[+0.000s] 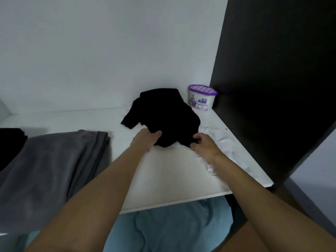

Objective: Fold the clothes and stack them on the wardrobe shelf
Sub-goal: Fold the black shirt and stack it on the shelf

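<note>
White wardrobe walls closed in a pale shelf (pixel 172 179), with a dark side panel (pixel 272 88) on the right. A black garment (pixel 163 113) lay bunched towards the back right of the shelf, just beside a purple-lidded tub (pixel 201 98). The left hand (pixel 145 140) gripped its near edge, thumb on top. The right hand (pixel 205 145) pinched the same edge with curled fingers, probably so both could draw it forward and spread it for folding. A grey cloth (pixel 54 164) lay to the left, likely kept apart to leave working room. A crumpled white sheet (pixel 223 140) lay under the right wrist.
</note>
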### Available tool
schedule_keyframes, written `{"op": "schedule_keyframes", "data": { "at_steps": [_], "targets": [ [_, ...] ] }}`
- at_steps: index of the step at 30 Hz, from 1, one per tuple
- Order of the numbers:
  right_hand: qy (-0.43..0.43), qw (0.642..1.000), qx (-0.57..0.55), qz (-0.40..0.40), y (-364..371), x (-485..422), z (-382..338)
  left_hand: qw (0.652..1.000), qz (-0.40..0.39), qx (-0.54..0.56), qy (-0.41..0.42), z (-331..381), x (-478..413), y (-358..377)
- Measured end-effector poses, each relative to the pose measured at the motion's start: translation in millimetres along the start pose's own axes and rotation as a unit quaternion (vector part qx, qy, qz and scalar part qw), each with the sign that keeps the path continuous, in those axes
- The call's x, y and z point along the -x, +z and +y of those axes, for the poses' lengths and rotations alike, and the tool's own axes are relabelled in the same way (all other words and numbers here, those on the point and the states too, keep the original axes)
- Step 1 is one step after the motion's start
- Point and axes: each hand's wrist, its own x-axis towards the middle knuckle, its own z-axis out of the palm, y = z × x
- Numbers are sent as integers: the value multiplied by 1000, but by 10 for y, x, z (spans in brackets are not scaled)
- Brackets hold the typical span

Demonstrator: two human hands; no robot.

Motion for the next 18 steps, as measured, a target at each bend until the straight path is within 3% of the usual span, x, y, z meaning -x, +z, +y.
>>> {"op": "schedule_keyframes", "data": {
  "at_steps": [4,9,13,16,18],
  "targets": [
    [0,998,-28,-51,-61,-124,117,990,53,-127,-18,140,-53,166],
    [-6,996,-40,-85,-107,-120,183,993,68,-94,-7,192,-79,239],
    [-24,995,-37,-86,-131,-133,195,989,124,42,63,274,-54,187],
    [-37,996,-14,-82,-148,-118,172,957,137,231,109,555,100,131],
    [-62,994,43,-79,-142,-77,119,933,150,293,144,839,271,78]
  ]
}}
